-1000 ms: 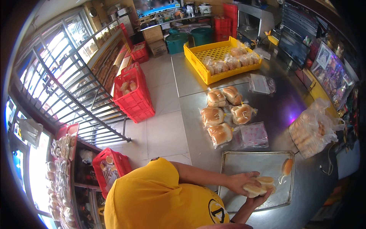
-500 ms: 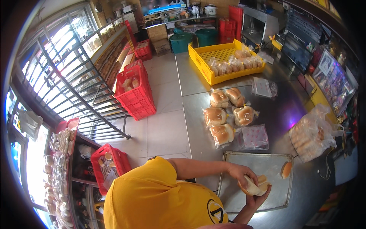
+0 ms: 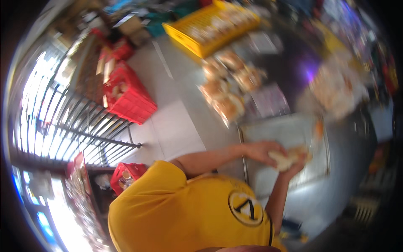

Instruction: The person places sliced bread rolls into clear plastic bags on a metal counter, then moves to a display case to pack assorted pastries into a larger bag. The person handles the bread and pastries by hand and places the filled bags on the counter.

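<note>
Though view has swung and blurred, left hand (image 3: 264,152) and right hand (image 3: 294,166) keep closed grip on bread (image 3: 280,160).

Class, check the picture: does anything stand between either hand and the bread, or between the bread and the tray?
Nothing visible: left hand and right hand both hold the bread above the tray. A bun lies off to the right; the bread's underside is hidden.

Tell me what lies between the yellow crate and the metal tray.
In the head view: bagged buns, a flat pinkish packet and a pale packet, all blurred.
</note>
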`<state>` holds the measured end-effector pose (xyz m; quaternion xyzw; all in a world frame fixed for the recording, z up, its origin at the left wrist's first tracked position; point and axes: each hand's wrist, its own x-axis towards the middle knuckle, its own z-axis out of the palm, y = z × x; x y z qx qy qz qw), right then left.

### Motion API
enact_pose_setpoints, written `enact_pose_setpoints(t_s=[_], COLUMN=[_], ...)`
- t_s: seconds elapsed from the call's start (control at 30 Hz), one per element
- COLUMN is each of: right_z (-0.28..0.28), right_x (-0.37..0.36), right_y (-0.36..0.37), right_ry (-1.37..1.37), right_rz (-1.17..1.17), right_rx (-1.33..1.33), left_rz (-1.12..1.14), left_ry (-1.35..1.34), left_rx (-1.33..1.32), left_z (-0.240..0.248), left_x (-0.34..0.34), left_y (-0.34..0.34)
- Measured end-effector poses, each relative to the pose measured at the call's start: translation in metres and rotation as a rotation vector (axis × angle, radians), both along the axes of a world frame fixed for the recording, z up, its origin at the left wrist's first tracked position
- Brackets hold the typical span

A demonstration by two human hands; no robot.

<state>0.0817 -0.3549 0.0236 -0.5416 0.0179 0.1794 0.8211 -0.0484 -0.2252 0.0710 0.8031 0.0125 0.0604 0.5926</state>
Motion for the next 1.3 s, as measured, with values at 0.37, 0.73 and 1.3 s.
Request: enact_pose_setpoints(t_s=[0.37,0.73,1.3], right_z=[0.041,0.023,0.031], right_x=[-0.013,0.009,0.027], right_y=[0.008,-0.007,-0.012], right_ry=[-0.222,0.626,-0.97], right_rz=[-0.284,-0.026,-0.02], right_rx=[0.027,0.49,-0.933], left_rz=[0.271,0.097,0.321], left_ry=[0.039,0.14,0.477], left_rx=[-0.036,-0.511,-0.961], left_z=[0.033,0.016,-0.014], left_x=[-0.004,-0.012,-0.014], left_y=[-0.036,-0.007,0.054])
